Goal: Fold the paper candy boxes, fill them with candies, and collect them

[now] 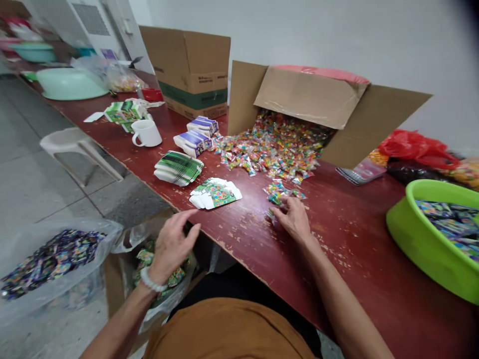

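Observation:
My right hand (294,217) rests on the worn red table (348,249), fingers curled over a small bunch of wrapped candies (279,192) pulled out from the big pile. My left hand (174,244) hovers at the table's near edge with fingers stretched out and nothing in it, just short of a stack of flat printed cartons (215,193). A heap of colourful wrapped candies (275,144) spills from a tipped cardboard box (310,99) further back. More flat carton stacks, green-striped (178,168) and purple-white (197,135), lie to the left.
A green basin (430,244) with dark packets sits at the right. A white mug (146,133), a second cardboard box (190,70) and a mint bowl (69,82) stand at the back left. Plastic bags of packets (52,259) hang beside the table; a white stool (75,147) is on the floor.

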`<action>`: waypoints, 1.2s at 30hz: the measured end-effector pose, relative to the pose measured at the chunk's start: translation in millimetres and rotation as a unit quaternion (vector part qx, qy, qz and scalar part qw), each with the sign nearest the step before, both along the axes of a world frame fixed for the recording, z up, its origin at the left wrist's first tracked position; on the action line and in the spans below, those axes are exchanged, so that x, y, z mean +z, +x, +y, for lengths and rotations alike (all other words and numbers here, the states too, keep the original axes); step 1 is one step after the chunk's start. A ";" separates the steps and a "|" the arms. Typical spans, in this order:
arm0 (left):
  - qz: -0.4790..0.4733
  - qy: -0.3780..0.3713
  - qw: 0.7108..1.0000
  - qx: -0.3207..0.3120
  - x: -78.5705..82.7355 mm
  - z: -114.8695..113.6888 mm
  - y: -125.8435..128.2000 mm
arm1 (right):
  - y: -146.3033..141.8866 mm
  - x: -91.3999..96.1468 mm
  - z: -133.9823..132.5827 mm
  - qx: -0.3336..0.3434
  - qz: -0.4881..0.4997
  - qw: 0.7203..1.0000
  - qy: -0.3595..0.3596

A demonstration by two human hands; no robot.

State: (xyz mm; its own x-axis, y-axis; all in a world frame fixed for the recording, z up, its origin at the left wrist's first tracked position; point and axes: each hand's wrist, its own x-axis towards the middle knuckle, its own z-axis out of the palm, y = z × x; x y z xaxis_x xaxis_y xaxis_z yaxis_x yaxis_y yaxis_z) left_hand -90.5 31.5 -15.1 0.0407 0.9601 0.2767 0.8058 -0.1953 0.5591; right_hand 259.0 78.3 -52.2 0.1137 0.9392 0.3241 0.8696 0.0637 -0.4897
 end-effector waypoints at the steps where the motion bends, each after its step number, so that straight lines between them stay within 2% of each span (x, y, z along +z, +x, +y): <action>1: 0.032 0.034 0.998 -0.031 4.0 11.4 17.8 | -3.4 -3.1 -3.3 0.008 -0.017 1.000 -0.005; 3: 0.104 0.058 0.992 -0.048 9.4 38.0 45.5 | -12.1 -8.3 -12.8 0.011 -0.059 0.998 0.002; 6: 0.225 0.012 0.974 -0.020 10.7 73.2 65.0 | -22.9 -12.0 -24.6 -0.004 -0.101 0.995 0.022; 8: 0.251 0.001 0.968 -0.025 9.7 85.7 67.4 | -26.2 -11.9 -27.2 -0.003 -0.105 0.994 0.030; 11: 0.253 0.006 0.967 -0.031 9.7 88.8 65.5 | -26.0 -10.7 -25.0 0.005 -0.101 0.994 0.034; 13: 0.192 0.009 0.981 -0.024 10.7 85.4 64.3 | -23.6 -10.4 -22.5 0.010 -0.088 0.995 0.034; 16: -0.002 -0.020 1.000 -0.021 11.3 76.2 64.5 | -20.5 -8.6 -22.4 0.033 -0.031 0.999 0.020; 18: -0.093 -0.054 0.994 -0.033 9.9 66.5 66.2 | -23.4 -3.9 -27.1 0.034 0.017 0.999 0.011; 21: -0.151 -0.094 0.982 -0.070 7.3 44.3 71.2 | -41.0 9.7 -40.7 0.024 0.094 0.995 0.033; 22: -0.188 -0.112 0.972 -0.084 7.5 35.3 73.3 | -49.8 15.4 -45.8 0.039 0.135 0.989 0.040; 24: -0.293 -0.177 0.933 -0.114 10.6 17.6 77.1 | -67.7 27.0 -54.5 0.097 0.260 0.961 0.008; 25: -0.353 -0.224 0.898 -0.135 13.4 9.7 78.6 | -75.4 32.5 -57.8 0.113 0.316 0.942 -0.017; 28: -0.479 -0.386 0.755 -0.227 22.0 -6.6 80.5 | -89.0 46.6 -64.6 0.143 0.411 0.897 -0.082; 31: -0.492 -0.509 0.628 -0.323 22.9 -13.4 79.8 | -91.3 57.4 -70.0 0.217 0.433 0.866 -0.122; 33: -0.486 -0.551 0.582 -0.349 19.1 -16.1 79.9 | -90.8 62.5 -74.0 0.256 0.443 0.848 -0.139; 34: -0.488 -0.557 0.572 -0.353 17.0 -17.5 80.4 | -90.6 64.3 -76.1 0.267 0.447 0.841 -0.149; 36: -0.499 -0.541 0.579 -0.351 14.5 -20.5 82.1 | -90.4 66.7 -80.5 0.272 0.442 0.841 -0.155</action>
